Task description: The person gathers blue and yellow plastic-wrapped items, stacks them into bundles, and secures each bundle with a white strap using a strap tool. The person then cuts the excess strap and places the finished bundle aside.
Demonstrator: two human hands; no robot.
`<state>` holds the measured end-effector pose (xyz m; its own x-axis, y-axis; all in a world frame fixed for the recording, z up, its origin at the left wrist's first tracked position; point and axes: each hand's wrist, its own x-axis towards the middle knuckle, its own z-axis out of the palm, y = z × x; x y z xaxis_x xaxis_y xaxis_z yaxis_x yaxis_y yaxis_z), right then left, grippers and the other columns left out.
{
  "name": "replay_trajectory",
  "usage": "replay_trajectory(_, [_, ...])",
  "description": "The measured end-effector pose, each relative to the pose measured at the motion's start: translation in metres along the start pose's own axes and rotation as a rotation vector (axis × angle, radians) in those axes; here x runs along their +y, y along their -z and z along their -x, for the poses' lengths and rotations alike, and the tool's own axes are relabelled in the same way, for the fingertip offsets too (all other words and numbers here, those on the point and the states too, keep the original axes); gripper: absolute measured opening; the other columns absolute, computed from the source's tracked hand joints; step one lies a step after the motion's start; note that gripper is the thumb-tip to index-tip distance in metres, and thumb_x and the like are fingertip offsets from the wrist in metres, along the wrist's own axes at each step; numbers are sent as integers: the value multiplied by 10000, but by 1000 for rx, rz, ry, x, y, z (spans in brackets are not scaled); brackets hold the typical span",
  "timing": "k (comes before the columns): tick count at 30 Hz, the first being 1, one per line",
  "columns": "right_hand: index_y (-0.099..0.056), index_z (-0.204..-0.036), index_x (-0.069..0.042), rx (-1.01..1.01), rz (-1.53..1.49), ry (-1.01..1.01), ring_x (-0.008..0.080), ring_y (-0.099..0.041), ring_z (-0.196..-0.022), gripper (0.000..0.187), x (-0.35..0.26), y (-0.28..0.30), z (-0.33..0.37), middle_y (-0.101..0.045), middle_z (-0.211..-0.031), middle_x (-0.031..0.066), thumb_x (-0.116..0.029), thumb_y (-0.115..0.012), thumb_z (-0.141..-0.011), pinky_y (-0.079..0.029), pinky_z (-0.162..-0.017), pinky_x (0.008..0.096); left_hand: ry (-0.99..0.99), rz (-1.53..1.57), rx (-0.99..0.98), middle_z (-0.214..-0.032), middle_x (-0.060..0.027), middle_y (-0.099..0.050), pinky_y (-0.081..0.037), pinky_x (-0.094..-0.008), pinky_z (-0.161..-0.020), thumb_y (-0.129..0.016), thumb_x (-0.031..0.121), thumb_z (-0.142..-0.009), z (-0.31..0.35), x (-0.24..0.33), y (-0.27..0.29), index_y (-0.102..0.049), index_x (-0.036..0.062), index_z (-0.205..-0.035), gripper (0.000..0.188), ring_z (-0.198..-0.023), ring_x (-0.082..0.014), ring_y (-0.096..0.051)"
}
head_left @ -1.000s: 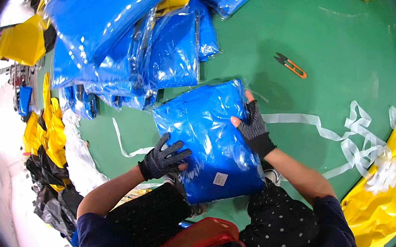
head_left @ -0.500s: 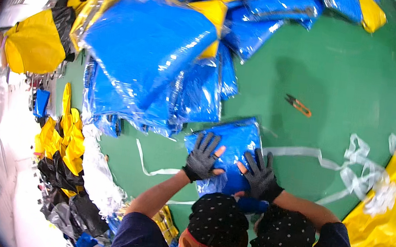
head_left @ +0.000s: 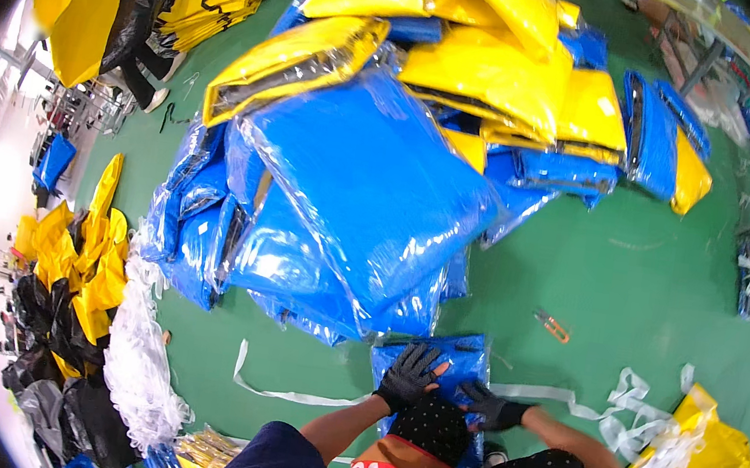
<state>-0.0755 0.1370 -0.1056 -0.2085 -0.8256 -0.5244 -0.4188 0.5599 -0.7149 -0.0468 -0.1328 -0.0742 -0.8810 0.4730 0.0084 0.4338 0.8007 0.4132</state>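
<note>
A folded blue packet (head_left: 465, 352) in clear plastic wrap lies on the green floor in front of me. Both hands wear dark grey gloves with some bare fingertips. My left hand (head_left: 411, 374) rests flat on the packet's left part, fingers spread. On its right edge lies my right hand (head_left: 494, 408), fingers stretched out toward the left. A white strap emerges on both sides of the packet, its left length (head_left: 301, 399) curling up at the end and its right length (head_left: 548, 392) leading to a tangle. My knees hide the packet's near edge.
Beyond the packet rises a heap of wrapped blue packets (head_left: 372, 186) and yellow packets (head_left: 486, 73). Orange-handled snips (head_left: 554, 327) lie to the right. A yellow sheet (head_left: 695, 466) is at lower right, white straps (head_left: 140, 364) at left. Another person (head_left: 140, 37) carries yellow material.
The view has tilted up, so the heap and the other person show more fully. Both hands stay on the packet; my right hand's fingers now point more to the left.
</note>
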Motion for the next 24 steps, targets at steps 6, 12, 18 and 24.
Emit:
replay_trajectory(6, [-586, -877, -55, 1110, -162, -111, 268, -596, -760, 375, -58, 326, 4, -617, -800, 143, -414, -484, -841, -461, -689, 365, 476, 555, 29, -733, -162, -597, -453, -421, -634, -513, 325, -837, -2, 27, 152, -619, 128, -806, 227, -687, -363, -567])
replay_trajectory(12, [-447, -1181, 11, 870, -383, -150, 286, -522, -1022, 755, -134, 420, -89, -542, -1110, 191, -611, -504, -757, -409, -870, 332, 466, 796, 867, -1293, -165, -380, -318, -371, -973, -583, 225, -820, -69, -29, 333, -228, 16, -1339, 663, -1162, -263, -405])
replay_trajectory(18, [-414, -1214, -29, 897, -1179, 96, 221, -517, -994, 636, -184, 245, -93, -519, -1119, 135, -423, -628, -764, -447, -836, 354, 388, 415, 492, -1268, -254, -373, -337, -381, -954, -696, 284, -688, -59, -71, 345, -177, -27, -1344, 892, -1154, -403, -392])
replay_trajectory(24, [-266, -1330, -64, 391, -1907, 44, 300, -425, -1145, 939, -206, 260, -104, -419, -1268, 154, -715, -472, -686, -382, -940, 428, 613, -189, 300, -1282, -295, -326, -277, -415, -995, -533, 663, -679, -62, -134, 373, -218, -26, -1325, 996, -1185, -409, -356])
